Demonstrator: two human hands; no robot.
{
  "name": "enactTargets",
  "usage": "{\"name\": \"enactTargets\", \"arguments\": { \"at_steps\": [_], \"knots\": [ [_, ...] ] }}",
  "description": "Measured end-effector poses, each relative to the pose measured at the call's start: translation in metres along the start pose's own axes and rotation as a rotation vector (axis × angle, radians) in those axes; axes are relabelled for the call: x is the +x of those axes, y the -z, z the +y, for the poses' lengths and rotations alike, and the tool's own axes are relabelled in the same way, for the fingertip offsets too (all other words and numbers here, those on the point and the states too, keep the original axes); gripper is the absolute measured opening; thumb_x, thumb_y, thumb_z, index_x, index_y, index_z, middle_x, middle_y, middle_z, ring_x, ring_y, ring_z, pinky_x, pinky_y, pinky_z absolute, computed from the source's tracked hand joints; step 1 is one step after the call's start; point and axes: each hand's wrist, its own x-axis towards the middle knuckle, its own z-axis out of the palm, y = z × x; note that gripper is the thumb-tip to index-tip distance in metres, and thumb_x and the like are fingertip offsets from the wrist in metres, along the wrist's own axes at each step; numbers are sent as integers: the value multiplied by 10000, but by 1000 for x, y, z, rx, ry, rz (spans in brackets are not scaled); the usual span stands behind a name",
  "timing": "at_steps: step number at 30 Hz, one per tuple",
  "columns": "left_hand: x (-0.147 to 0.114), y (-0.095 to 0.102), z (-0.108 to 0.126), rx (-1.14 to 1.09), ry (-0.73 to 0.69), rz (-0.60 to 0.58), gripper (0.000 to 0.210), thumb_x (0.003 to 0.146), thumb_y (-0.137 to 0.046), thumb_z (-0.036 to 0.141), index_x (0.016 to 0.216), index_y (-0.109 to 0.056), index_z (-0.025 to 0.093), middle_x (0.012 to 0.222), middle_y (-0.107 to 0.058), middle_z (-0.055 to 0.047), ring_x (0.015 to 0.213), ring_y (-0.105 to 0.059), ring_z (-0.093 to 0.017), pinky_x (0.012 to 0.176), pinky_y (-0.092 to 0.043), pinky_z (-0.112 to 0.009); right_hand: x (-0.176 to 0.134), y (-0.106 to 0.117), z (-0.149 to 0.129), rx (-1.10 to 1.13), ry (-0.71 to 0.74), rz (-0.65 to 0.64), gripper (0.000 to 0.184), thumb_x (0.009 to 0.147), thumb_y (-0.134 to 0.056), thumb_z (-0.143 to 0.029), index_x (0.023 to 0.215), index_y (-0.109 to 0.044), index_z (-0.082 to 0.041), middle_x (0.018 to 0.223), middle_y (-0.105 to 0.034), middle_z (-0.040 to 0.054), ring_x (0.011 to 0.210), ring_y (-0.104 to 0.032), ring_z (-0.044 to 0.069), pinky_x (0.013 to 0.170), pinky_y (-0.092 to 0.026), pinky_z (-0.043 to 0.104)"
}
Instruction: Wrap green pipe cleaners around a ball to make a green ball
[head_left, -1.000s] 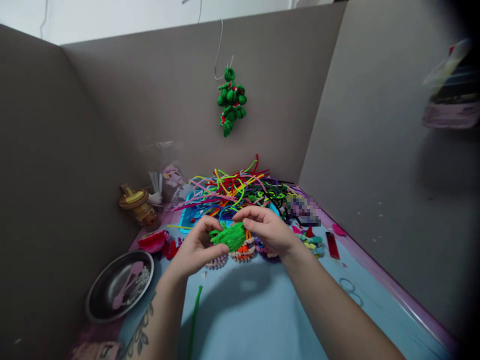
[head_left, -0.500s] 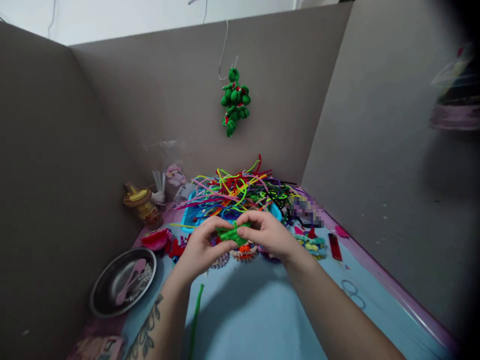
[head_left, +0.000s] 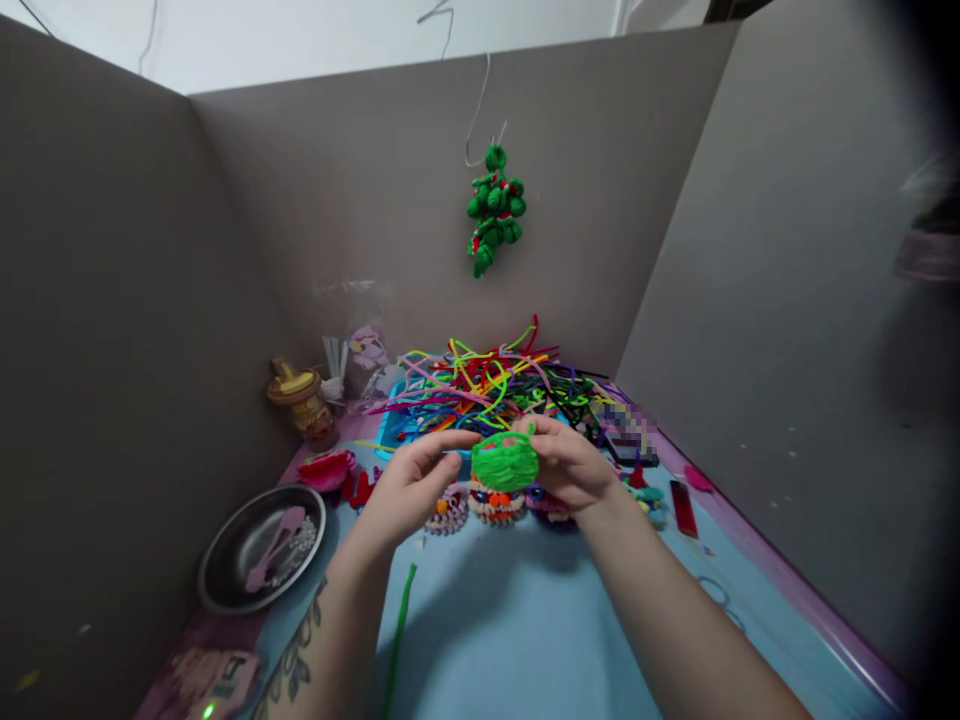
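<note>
A bright green rounded piece, apparently of pipe cleaner bent into side-by-side loops, is held up over the table. My right hand grips its right side between thumb and fingers; a short green end sticks up there. On the other side, my left hand has thumb and forefinger apart, the forefinger's tip close to the piece's upper left edge. Whether that tip touches it I cannot tell. Below my left hand a loose green pipe cleaner lies on the blue tabletop.
Many coloured pipe cleaners heap over a blue tray at the back. Several finished pieces sit behind my hands. A metal bowl stands left, and a green ornament hangs on the grey partition.
My left hand has opened and come away from the green piece, which both hands gripped before. The piece is turned so its broad looped face shows. The view has shifted slightly.
</note>
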Motion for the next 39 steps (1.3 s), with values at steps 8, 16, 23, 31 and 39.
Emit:
{"name": "enactTargets", "arguments": {
  "at_steps": [8,16,23,31,39],
  "knots": [
    [1,-7,-10,-278,42,-68,297,770,-678,324,1035,-681,190,962,-725,-67,810,-658,-162,742,-509,-269,1,-5,4,-62,-57,-21,231,567,-793,-299,635,-614,-170,606,-565,-17,537,-499,106,539,-399,226],
    [-2,-13,4,110,-7,-13,250,826,-578,362,943,-675,163,850,-702,-46,738,-615,-150,676,-474,-246,-7,-17,-4,-728,61,-37,113,697,-671,-251,677,-608,-159,633,-551,-29,588,-487,108,577,-371,228],
    [2,-23,0,482,-109,28,179,845,-552,315,794,-666,186,746,-688,-5,690,-601,-149,661,-423,-234,-6,-28,-7,-1034,224,55,66,709,-612,-202,649,-622,-177,672,-594,-14,684,-547,143,659,-404,242],
    [6,-21,-5,479,-111,5,186,868,-488,274,757,-598,174,689,-599,11,649,-529,-126,628,-391,-219,-4,-27,-6,-844,115,47,169,742,-577,-301,649,-591,-160,618,-545,-9,598,-491,126,567,-401,232],
    [7,-17,-10,213,20,-10,234,872,-490,346,731,-541,167,651,-481,40,606,-429,-98,577,-353,-204,-8,-17,-17,-789,245,107,174,812,-561,-309,869,-652,-172,820,-658,31,766,-594,157,705,-457,271]
  ]
}}
